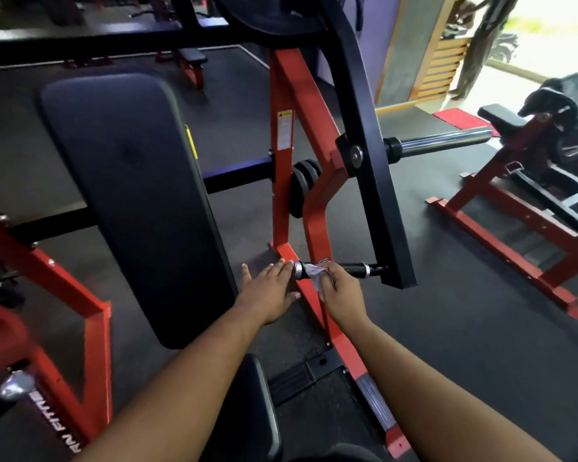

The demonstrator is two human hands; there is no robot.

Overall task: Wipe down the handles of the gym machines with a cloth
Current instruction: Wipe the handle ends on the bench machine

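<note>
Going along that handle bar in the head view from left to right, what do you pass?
left hand → silver end cap → cloth → right hand → black grip → silver ring → black lever arm.

a gym: red machines (289, 181), padded bench (137, 201).

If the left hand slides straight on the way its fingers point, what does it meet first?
Most likely the silver end cap of the black handle: the left hand's straight fingertips already sit at it. The right hand holds the grey cloth just beyond. Depth is unclear.
</note>
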